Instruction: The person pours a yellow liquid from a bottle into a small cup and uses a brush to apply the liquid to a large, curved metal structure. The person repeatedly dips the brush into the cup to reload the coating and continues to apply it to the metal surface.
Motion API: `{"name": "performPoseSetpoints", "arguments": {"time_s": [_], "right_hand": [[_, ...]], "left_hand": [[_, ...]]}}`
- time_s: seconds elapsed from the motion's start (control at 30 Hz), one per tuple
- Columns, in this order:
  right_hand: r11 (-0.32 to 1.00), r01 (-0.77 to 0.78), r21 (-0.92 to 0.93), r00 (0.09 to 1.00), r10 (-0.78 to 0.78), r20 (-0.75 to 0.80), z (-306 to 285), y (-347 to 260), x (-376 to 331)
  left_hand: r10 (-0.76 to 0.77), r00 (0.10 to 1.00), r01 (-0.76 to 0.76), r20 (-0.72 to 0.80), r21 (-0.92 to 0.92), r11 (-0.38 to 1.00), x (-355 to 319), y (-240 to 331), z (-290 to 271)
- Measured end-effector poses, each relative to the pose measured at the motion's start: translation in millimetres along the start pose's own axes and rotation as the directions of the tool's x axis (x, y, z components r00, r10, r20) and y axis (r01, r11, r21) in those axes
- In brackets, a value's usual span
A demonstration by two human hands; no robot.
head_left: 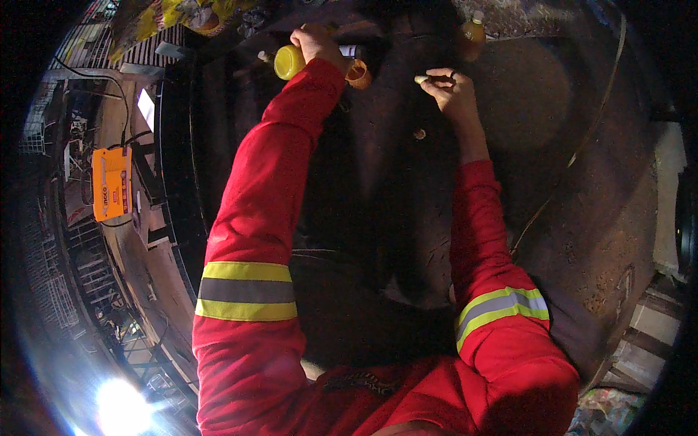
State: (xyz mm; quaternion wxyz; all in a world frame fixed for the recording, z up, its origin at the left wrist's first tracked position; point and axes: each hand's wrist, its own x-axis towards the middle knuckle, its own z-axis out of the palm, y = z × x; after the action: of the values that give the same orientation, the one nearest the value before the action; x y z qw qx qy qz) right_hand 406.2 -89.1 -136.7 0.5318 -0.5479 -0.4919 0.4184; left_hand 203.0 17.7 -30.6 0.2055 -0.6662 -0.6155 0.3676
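My left hand [318, 47], at the far end of my outstretched arm, is closed around a yellow round-ended container [289, 63]; its fingers are partly hidden. Close beside that hand are a dark cylinder with a pale label [351, 51] and an orange cup-like thing [358, 75]. To the right, my right hand [452, 94] pinches a small pale yellowish piece [421, 79] between thumb and fingertips; its kind is too small to tell. A small pale round thing [419, 134] lies below it on the dark surface.
An orange bottle [474, 35] stands at the far right of my hands. A thin cord [572, 160] runs down the right side. On the left are an orange box [112, 184], wooden boards and wire racks. Yellow plastic bags [174, 13] lie at far left.
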Motion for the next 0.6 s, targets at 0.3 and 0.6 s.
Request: {"name": "performPoseSetpoints", "arguments": {"time_s": [0.3,0.6], "right_hand": [[0.998,-0.061,0.020,0.998,0.061,0.005,1.6,-6.4,-2.1],[0.997,-0.079,-0.012,0.997,0.079,0.004,1.7,0.2,0.9]], "left_hand": [[-0.008,1.000,0.008,-0.014,0.033,0.999,2.4,2.5,5.7],[0.004,1.000,-0.004,-0.007,0.018,1.000,0.1,3.4,3.6]]}}
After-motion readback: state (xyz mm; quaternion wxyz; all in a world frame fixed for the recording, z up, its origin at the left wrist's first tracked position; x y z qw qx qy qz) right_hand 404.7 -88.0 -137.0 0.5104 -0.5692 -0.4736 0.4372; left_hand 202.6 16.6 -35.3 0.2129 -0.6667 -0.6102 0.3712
